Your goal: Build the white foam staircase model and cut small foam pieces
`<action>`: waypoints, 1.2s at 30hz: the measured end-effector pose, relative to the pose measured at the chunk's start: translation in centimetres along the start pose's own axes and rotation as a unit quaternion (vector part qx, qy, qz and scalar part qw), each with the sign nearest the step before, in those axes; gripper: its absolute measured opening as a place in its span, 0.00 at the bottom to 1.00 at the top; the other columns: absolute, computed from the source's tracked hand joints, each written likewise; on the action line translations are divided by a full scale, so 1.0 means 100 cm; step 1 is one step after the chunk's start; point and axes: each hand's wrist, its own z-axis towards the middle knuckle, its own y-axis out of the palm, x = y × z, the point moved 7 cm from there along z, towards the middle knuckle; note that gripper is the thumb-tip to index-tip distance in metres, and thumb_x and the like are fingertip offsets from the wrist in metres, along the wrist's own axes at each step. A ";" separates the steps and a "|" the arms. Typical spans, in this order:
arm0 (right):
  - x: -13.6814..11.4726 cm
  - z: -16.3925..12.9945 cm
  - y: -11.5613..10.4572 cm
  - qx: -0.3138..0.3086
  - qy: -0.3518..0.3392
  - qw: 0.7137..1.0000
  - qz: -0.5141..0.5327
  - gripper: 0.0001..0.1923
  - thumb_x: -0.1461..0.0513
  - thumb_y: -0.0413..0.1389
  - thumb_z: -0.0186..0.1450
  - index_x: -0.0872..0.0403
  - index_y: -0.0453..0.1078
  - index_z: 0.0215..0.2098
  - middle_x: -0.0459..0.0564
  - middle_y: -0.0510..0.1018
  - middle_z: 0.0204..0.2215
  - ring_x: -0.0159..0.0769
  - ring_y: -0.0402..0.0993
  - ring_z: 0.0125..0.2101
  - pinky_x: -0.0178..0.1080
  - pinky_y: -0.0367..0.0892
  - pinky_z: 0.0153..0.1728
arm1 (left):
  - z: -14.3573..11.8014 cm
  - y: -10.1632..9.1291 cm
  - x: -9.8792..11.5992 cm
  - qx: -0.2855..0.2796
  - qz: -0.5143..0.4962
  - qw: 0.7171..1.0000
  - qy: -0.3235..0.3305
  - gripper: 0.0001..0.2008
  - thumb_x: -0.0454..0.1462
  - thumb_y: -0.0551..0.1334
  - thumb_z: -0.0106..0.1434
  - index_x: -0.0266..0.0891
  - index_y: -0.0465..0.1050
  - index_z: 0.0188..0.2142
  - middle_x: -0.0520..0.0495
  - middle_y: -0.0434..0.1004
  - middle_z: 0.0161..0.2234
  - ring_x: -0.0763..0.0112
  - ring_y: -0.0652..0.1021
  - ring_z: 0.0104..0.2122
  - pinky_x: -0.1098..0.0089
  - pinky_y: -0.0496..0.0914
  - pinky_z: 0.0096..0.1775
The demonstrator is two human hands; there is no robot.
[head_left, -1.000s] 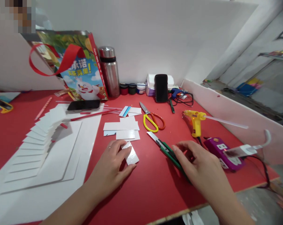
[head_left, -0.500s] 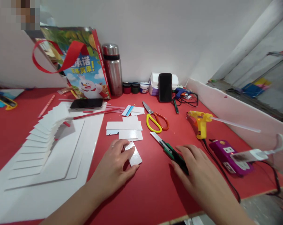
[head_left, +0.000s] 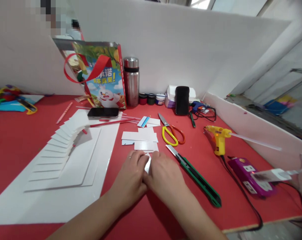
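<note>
My left hand (head_left: 133, 170) and my right hand (head_left: 163, 170) meet over a small white board piece (head_left: 147, 164), both with fingers closed on it. Only a narrow strip of the piece shows between them. Just beyond lie several white board strips (head_left: 139, 136), overlapping on the red table. To the right of my right hand a green utility knife (head_left: 197, 178) lies with its blade out. Scissors (head_left: 172, 131) with one yellow and one orange handle rest past the blade. A curved staircase of white boards (head_left: 57, 146) stands on the left.
A large white sheet (head_left: 73, 211) lies under the staircase. At the right are a yellow glue gun (head_left: 219, 140) and a purple power strip (head_left: 252, 178) with cords. A phone (head_left: 103, 112), gift bag (head_left: 104, 76), steel flask (head_left: 131, 81) and paint jars (head_left: 151, 99) stand behind.
My right hand has let go of the utility knife, now lying on the table, and moved left to the board piece beside my left hand. The camera view has shifted slightly.
</note>
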 end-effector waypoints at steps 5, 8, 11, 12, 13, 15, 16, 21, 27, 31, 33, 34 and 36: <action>-0.008 -0.002 -0.001 0.016 -0.042 0.999 -0.022 0.10 0.64 0.57 0.66 0.60 0.75 0.43 0.61 0.80 0.34 0.48 0.77 0.36 0.40 0.65 0.31 | -0.001 0.001 -0.002 0.002 -0.008 1.000 -0.001 0.27 0.21 0.55 0.50 0.38 0.66 0.51 0.37 0.69 0.50 0.52 0.70 0.51 0.51 0.72 0.48; -0.010 -0.002 -0.001 0.034 -0.049 0.998 -0.018 0.10 0.64 0.57 0.65 0.60 0.75 0.43 0.61 0.79 0.34 0.49 0.77 0.35 0.41 0.65 0.30 | -0.001 0.000 -0.001 0.002 -0.013 1.000 0.006 0.28 0.22 0.56 0.51 0.39 0.66 0.52 0.37 0.69 0.50 0.51 0.70 0.51 0.50 0.72 0.48; -0.005 -0.007 0.000 0.044 -0.033 0.998 0.001 0.09 0.63 0.57 0.66 0.60 0.74 0.41 0.61 0.79 0.34 0.49 0.77 0.35 0.42 0.66 0.31 | -0.001 -0.001 0.000 0.007 -0.015 1.000 0.012 0.28 0.22 0.57 0.51 0.39 0.66 0.52 0.37 0.68 0.51 0.51 0.70 0.52 0.50 0.72 0.49; -0.002 -0.011 0.000 0.048 -0.027 0.998 0.015 0.08 0.61 0.58 0.66 0.59 0.73 0.40 0.60 0.79 0.34 0.49 0.77 0.35 0.42 0.66 0.31 | -0.001 -0.002 0.000 0.007 -0.014 1.000 0.011 0.27 0.23 0.57 0.52 0.39 0.66 0.52 0.36 0.68 0.52 0.51 0.70 0.52 0.50 0.72 0.49; 0.003 -0.016 0.001 0.052 -0.021 0.998 0.034 0.08 0.60 0.58 0.66 0.59 0.73 0.39 0.60 0.79 0.34 0.48 0.77 0.35 0.42 0.66 0.31 | -0.001 -0.002 0.000 0.008 -0.015 1.000 0.009 0.25 0.23 0.58 0.54 0.38 0.67 0.52 0.36 0.68 0.52 0.51 0.70 0.52 0.50 0.72 0.50; 0.018 -0.028 0.003 0.069 -0.012 0.994 0.080 0.09 0.58 0.58 0.66 0.57 0.72 0.39 0.58 0.79 0.34 0.47 0.77 0.34 0.41 0.67 0.31 | -0.002 -0.004 -0.001 0.006 -0.019 1.000 0.004 0.20 0.28 0.62 0.58 0.37 0.68 0.51 0.36 0.69 0.52 0.51 0.71 0.52 0.50 0.72 0.51; 0.027 -0.035 0.004 0.084 -0.011 0.991 0.102 0.10 0.57 0.58 0.66 0.57 0.71 0.39 0.57 0.79 0.34 0.46 0.78 0.33 0.42 0.68 0.31 | -0.002 -0.005 -0.001 0.005 -0.021 1.000 0.002 0.19 0.31 0.64 0.59 0.37 0.68 0.51 0.36 0.69 0.52 0.51 0.71 0.52 0.50 0.72 0.51; 0.087 -0.067 0.000 0.198 0.014 0.953 0.230 0.18 0.52 0.56 0.67 0.55 0.70 0.48 0.56 0.81 0.36 0.46 0.80 0.35 0.43 0.72 0.36 | 0.000 -0.019 0.001 0.029 -0.062 0.997 0.020 0.28 0.38 0.68 0.59 0.39 0.64 0.58 0.37 0.69 0.55 0.52 0.71 0.55 0.51 0.70 0.56; 0.096 -0.067 0.016 0.065 0.059 0.810 0.580 0.20 0.46 0.59 0.66 0.54 0.74 0.41 0.50 0.79 0.29 0.35 0.75 0.27 0.35 0.70 0.28 | 0.001 -0.037 0.008 0.098 -0.151 0.983 0.035 0.32 0.33 0.69 0.55 0.46 0.64 0.59 0.40 0.68 0.57 0.54 0.72 0.57 0.56 0.70 0.56; 0.049 -0.058 0.035 -0.094 0.009 0.582 0.808 0.23 0.46 0.58 0.68 0.58 0.76 0.43 0.52 0.80 0.29 0.32 0.74 0.26 0.34 0.69 0.28 | -0.003 -0.041 0.018 0.130 -0.146 0.979 0.060 0.32 0.33 0.68 0.56 0.45 0.64 0.60 0.38 0.68 0.56 0.53 0.72 0.56 0.56 0.72 0.53; 0.031 -0.056 0.041 -0.147 -0.014 0.476 0.867 0.23 0.47 0.56 0.70 0.59 0.77 0.46 0.56 0.81 0.32 0.35 0.78 0.30 0.38 0.72 0.35 | -0.004 -0.043 0.025 0.146 -0.127 0.978 0.074 0.33 0.32 0.67 0.55 0.44 0.63 0.60 0.38 0.68 0.55 0.52 0.72 0.56 0.55 0.72 0.53; 0.026 -0.055 0.043 -0.166 -0.019 0.440 0.883 0.23 0.47 0.55 0.71 0.60 0.77 0.47 0.56 0.82 0.33 0.37 0.79 0.32 0.41 0.73 0.38 | -0.005 -0.044 0.028 0.152 -0.118 0.978 0.082 0.33 0.32 0.67 0.54 0.44 0.63 0.60 0.38 0.69 0.55 0.52 0.72 0.55 0.54 0.72 0.53; 0.020 -0.055 0.046 -0.188 -0.027 0.403 0.895 0.22 0.49 0.54 0.72 0.60 0.77 0.46 0.56 0.82 0.32 0.39 0.80 0.34 0.44 0.72 0.42 | -0.006 -0.045 0.034 0.159 -0.108 0.976 0.101 0.34 0.32 0.67 0.53 0.43 0.64 0.60 0.38 0.69 0.54 0.51 0.73 0.55 0.54 0.72 0.53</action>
